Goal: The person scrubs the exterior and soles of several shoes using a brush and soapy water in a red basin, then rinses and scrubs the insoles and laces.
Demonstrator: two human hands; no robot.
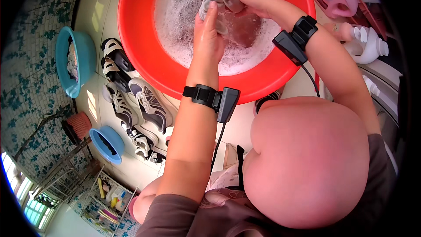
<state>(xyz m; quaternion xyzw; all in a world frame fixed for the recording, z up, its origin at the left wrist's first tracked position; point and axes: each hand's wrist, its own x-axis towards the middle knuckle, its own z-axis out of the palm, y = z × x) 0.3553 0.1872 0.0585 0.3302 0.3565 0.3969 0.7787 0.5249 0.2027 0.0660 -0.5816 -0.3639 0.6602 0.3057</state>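
Over a large red plastic basin (138, 44) of foamy water, both hands hold one wet, light grey piece of cloth (208, 6). My left hand (209, 33) grips its bunched part, thumb on top. My right hand (245, 1), coming from the upper right, holds the cloth's other side between thumb and fingers. A portion of the cloth hangs below the hands near the suds (177, 36). The water in the middle looks brownish, and whatever lies under it cannot be told. Each wrist wears a black strapped device with a cable.
Sandals (116, 62) and sneakers (151, 105) stand on the tiled floor left of the basin. Farther left are a teal basin (87, 62) with cloth inside, a blue basin (116, 138) and a pink woven basket (80, 125). A pink detergent jug (342, 10) and white bottles (370, 51) stand at right.
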